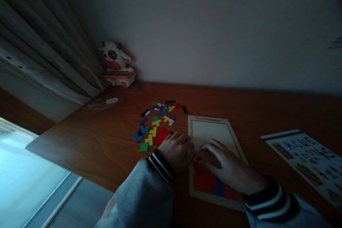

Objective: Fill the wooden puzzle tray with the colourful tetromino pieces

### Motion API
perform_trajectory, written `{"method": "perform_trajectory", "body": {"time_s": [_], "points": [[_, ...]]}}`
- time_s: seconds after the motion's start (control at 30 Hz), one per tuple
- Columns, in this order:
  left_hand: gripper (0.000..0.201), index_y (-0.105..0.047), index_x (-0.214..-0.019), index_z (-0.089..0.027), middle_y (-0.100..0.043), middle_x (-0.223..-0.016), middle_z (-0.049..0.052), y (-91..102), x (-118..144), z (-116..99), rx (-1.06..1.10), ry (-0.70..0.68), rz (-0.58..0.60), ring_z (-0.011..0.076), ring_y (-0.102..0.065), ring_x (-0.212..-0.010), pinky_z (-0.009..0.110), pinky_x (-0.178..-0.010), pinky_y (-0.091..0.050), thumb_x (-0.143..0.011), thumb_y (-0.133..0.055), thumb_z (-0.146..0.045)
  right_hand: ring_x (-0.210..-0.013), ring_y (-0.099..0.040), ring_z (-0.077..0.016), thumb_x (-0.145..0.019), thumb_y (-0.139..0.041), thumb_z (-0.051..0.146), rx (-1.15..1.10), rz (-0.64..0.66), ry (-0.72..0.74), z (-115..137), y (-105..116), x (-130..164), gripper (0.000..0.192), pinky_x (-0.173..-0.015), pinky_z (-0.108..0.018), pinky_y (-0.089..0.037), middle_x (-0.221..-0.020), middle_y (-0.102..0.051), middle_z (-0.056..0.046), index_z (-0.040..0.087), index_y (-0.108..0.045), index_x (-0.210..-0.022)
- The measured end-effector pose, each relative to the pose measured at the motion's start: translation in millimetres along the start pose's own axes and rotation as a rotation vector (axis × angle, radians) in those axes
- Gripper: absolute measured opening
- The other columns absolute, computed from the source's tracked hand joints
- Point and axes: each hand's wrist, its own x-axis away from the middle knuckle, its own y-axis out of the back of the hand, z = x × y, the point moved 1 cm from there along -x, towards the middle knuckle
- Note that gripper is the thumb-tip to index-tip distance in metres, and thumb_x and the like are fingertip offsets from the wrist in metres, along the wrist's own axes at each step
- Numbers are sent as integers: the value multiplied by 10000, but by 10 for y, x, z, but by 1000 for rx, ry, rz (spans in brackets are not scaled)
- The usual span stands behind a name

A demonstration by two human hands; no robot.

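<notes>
Left of the puzzle tray lay loose coloured pieces on the bench. The left hand, grip loosely curled, rested at the tray's edge; the right hand, fingers flat and empty, pressed placed pieces. Only the near end was filled; most remained.

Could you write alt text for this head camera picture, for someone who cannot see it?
In a dim room, a person's left hand and right hand rest on a wooden puzzle tray on a brown desk, its near end filled with red and blue pieces. Loose coloured pieces lie to the left; a cow toy stands by the curtain.
</notes>
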Motion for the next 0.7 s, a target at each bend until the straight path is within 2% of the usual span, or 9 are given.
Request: {"method": "perform_trajectory", "body": {"time_s": [0.23,0.33,0.43,0.53,0.7], "points": [[204,-696,-1020,-206,-658,-1174,55,-7,-26,-4,-18,24,27,234,-608,-1014,407,-906,-531,-947,-523,-287,-998,-577,-260,-853,-691,344,118,-31,-24,11,-67,11,187,-911,-449,-484,-1042,-599,-73,221,-649,-987],[200,-691,-1027,-210,-659,-1163,53,-25,-24,7,-20,20,20,231,-607,-1014,402,-906,-530,-946,-520,-275,-992,-577,-259,-849,-694,358,115,-38,-19,31,-69,5,199,-908,-438,-482,-1043,-596,-76,218,-647,-982],[207,-689,-1036,-209,-656,-1171,57,-32,-15,7,-17,13,29,226,-608,-1013,396,-911,-525,-948,-510,-263,-951,-592,-230,-919,-602,350,50,1,-18,53,-26,-8,139,-879,-390,-483,-991,-607,-61,225,-663,-931],[218,-691,-1035,-208,-658,-1177,61,-34,-20,-19,-17,26,34,218,-610,-1014,383,-918,-521,-956,-492,-252,-923,-606,-204,-980,-488,300,-21,57,-38,48,7,-20,224,-845,-352,-480,-952,-621,-52,229,-683,-894],[195,-688,-995,-211,-679,-1115,59,51,-39,34,-57,78,38,210,-622,-985,367,-924,-513,-950,-504,-256,-973,-606,-208,-900,-632,309,-42,41,-53,-31,-28,-25,122,-879,-341,-474,-1010,-645,-51,214,-677,-962]]}}
